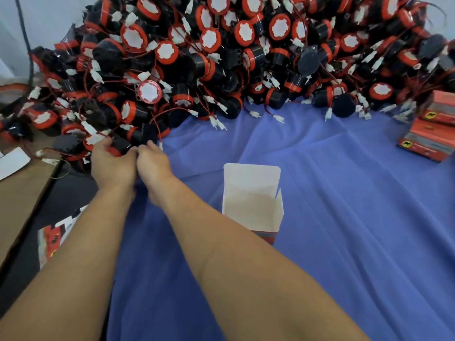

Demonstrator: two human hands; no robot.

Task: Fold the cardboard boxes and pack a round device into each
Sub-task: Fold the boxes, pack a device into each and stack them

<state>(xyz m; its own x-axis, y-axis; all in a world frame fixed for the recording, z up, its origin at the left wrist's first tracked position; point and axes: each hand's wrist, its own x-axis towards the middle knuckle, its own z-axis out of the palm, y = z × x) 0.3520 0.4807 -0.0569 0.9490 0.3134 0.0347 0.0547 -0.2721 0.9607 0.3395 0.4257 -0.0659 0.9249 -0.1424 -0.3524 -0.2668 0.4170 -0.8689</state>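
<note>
Clutching a half-hidden round device (121,145), left grip (112,166) touches right grip (154,161).

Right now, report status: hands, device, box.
Left hand grips a device at the pile edge; right hand beside it, hold unclear. Box open, upright, no device inside. Tangled wires may snag.

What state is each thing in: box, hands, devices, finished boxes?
Open box: upright on the blue cloth, lid flap up, nothing seen inside.
Left hand: grips a round device.
Right hand: fingers curled at that device; grip unclear.
Device heap: loose, wires tangled.
Closed boxes: stacked, far right.
</note>
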